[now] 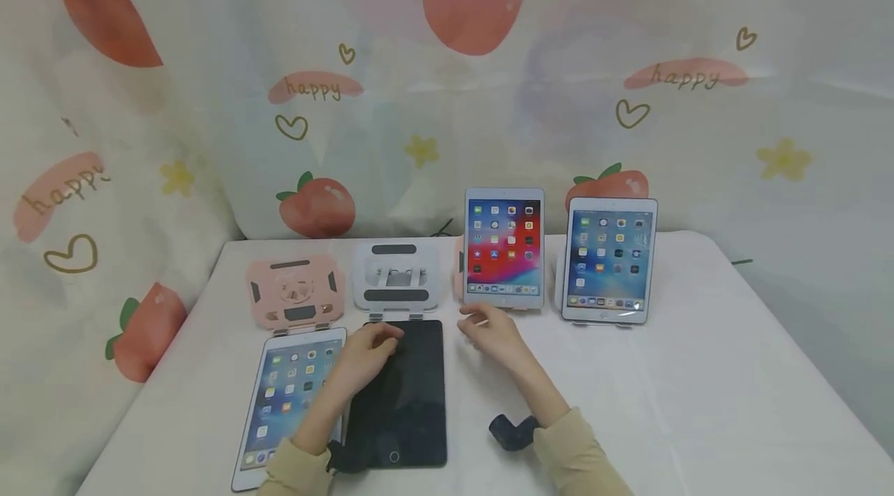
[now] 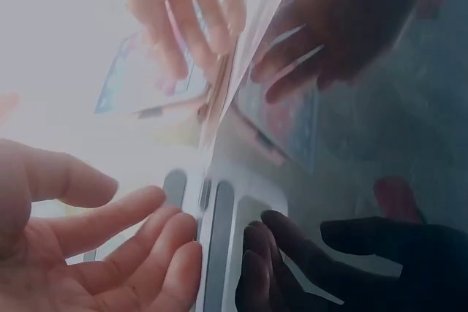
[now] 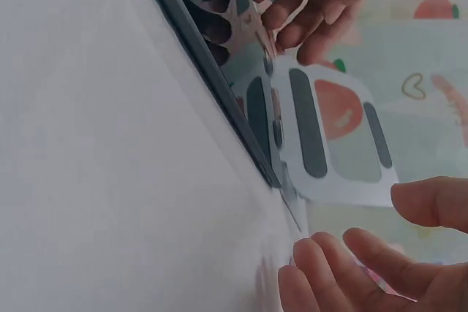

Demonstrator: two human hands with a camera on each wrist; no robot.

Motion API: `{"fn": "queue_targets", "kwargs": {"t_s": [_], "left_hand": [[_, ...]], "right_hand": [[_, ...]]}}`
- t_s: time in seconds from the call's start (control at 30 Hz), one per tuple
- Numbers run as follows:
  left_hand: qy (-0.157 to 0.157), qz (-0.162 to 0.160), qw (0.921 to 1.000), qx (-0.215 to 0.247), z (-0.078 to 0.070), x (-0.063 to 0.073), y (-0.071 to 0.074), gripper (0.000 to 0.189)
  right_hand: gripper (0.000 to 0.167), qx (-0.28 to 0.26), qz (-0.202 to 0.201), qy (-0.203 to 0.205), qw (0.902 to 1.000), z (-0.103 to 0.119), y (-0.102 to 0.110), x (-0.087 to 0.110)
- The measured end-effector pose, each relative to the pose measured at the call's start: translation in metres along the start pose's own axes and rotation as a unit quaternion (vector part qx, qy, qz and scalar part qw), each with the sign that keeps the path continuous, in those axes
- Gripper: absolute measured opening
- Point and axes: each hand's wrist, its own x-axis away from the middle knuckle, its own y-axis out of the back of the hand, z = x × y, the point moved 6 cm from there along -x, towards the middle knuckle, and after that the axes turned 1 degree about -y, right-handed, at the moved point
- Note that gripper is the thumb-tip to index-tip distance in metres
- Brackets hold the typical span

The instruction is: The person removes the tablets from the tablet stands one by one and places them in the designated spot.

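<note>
A black tablet (image 1: 412, 403) lies screen up, its top end at the hinge of a white stand (image 1: 360, 279). Over its upper left edge hovers my left hand (image 1: 366, 356), fingers loosely bent with nothing between them; the dark screen mirrors this hand (image 2: 95, 246) in the left wrist view. My right hand (image 1: 492, 331) is held right of the black tablet, below a white tablet (image 1: 504, 248) propped upright. Its fingers are loosely bent and hold nothing, as the right hand (image 3: 380, 275) shows in the right wrist view, near the stand's pads (image 3: 308, 126).
At left, another white tablet (image 1: 282, 387) lies below a pink stand (image 1: 296, 310), partly covered by my left forearm. A further white tablet (image 1: 611, 259) leans upright at the right. Behind the white-covered table (image 1: 719, 372) hangs a printed curtain (image 1: 489, 116).
</note>
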Motion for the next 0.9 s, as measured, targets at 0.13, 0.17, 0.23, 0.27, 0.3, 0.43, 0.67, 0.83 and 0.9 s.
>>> {"fn": "queue_targets", "kwargs": {"t_s": [0.13, 0.17, 0.23, 0.27, 0.3, 0.43, 0.67, 0.83, 0.9], "left_hand": [[-0.009, 0.005, 0.9993, 0.037, -0.007, -0.003, -0.009, 0.019], [-0.013, 0.005, 0.9988, 0.048, -0.010, -0.004, -0.010, 0.020], [-0.023, 0.004, 0.9978, 0.062, -0.014, -0.007, -0.013, 0.020], [-0.026, 0.003, 0.9972, 0.070, -0.016, -0.008, -0.014, 0.020], [-0.029, 0.003, 0.9967, 0.075, -0.018, -0.010, -0.015, 0.020], [-0.032, 0.006, 0.9940, 0.105, -0.024, -0.018, -0.022, 0.022], [-0.029, 0.011, 0.9895, 0.141, -0.039, -0.033, -0.032, 0.023], [-0.028, 0.018, 0.9875, 0.154, -0.051, -0.041, -0.037, 0.025], [-0.029, 0.022, 0.9869, 0.157, -0.056, -0.045, -0.040, 0.025]], "right_hand": [[0.033, -0.011, -0.015, 0.000, 0.9998, -0.006, 0.011, -0.002], [0.033, -0.015, -0.019, -0.003, 0.9997, -0.007, 0.013, -0.003], [0.033, -0.019, -0.023, -0.002, 0.9996, -0.009, 0.018, -0.005], [0.033, -0.018, -0.026, -0.002, 0.9995, -0.010, 0.020, -0.006], [0.032, -0.019, -0.031, -0.004, 0.9993, -0.010, 0.022, -0.007], [0.032, -0.017, -0.055, 0.003, 0.9984, -0.010, 0.033, -0.008], [0.028, -0.035, -0.116, 0.035, 0.9920, -0.005, 0.051, -0.009], [0.029, -0.067, -0.132, 0.030, 0.9885, -0.004, 0.058, -0.009], [0.030, -0.073, -0.141, 0.019, 0.9871, -0.005, 0.061, -0.009]]}}
